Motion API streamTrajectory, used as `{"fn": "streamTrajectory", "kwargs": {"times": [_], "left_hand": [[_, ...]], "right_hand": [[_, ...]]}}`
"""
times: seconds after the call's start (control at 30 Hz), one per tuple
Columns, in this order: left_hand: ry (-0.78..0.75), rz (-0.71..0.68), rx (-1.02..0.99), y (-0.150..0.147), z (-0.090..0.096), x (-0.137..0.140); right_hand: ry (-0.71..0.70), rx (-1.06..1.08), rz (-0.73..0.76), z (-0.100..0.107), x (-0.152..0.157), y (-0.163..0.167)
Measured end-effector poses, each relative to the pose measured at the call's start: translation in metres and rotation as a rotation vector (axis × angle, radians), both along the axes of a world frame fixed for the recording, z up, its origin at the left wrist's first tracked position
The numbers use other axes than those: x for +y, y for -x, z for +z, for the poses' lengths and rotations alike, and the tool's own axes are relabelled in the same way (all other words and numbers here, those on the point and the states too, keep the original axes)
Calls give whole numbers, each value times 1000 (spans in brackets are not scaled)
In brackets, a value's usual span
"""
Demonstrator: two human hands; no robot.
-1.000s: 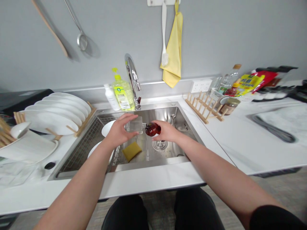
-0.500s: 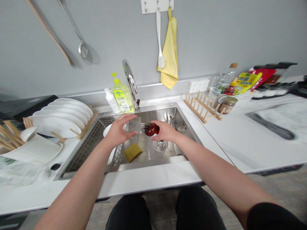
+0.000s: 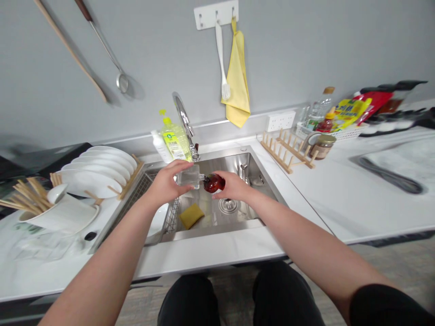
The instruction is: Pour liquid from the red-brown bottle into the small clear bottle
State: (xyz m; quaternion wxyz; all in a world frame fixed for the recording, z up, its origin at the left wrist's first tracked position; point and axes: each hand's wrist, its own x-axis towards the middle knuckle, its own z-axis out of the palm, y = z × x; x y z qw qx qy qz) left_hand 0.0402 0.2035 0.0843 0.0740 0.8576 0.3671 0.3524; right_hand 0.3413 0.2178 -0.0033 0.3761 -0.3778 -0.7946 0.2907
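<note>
Over the sink (image 3: 217, 225), my left hand (image 3: 165, 184) is closed around a clear square bottle (image 3: 189, 177) lying on its side, its neck pointing right. My right hand (image 3: 232, 184) grips a dark red-brown bottle (image 3: 214, 183), also tipped sideways. The two bottle mouths meet or nearly meet between my hands; whether they touch I cannot tell. Below them in the basin lies a yellow sponge (image 3: 191, 216), near the drain (image 3: 228, 205). A white dish (image 3: 158, 222) sits in the wire rack (image 3: 171, 217) under my left forearm.
Behind the sink stand a faucet (image 3: 184, 122), a yellow-green soap bottle (image 3: 176, 141) and a white bottle (image 3: 161, 146). White plates (image 3: 91, 181) fill a wooden rack at left, beside a chopstick holder (image 3: 64, 213). At right are an empty wooden rack (image 3: 288, 149) and a jar (image 3: 322, 147).
The view has shifted slightly, so the wall and left counter items appear a little lower and differently placed. Both hands keep hold of their bottles, mouth to mouth, almost unmoved.
</note>
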Motion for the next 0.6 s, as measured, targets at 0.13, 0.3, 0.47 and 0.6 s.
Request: {"fn": "streamTrajectory", "kwargs": {"times": [0.13,0.3,0.47,0.6], "left_hand": [[6,9,12,-4,7,-1],[10,20,38,-6,13,-2],[8,30,71,-8,18,-4],[6,27,100,-10,24,-6]], "right_hand": [[-4,11,-8,5,-2,-2],[-6,9,-13,7,-2,-3],[-17,19,-1,4,0,-2],[-28,21,-5,2,1,-2]]}}
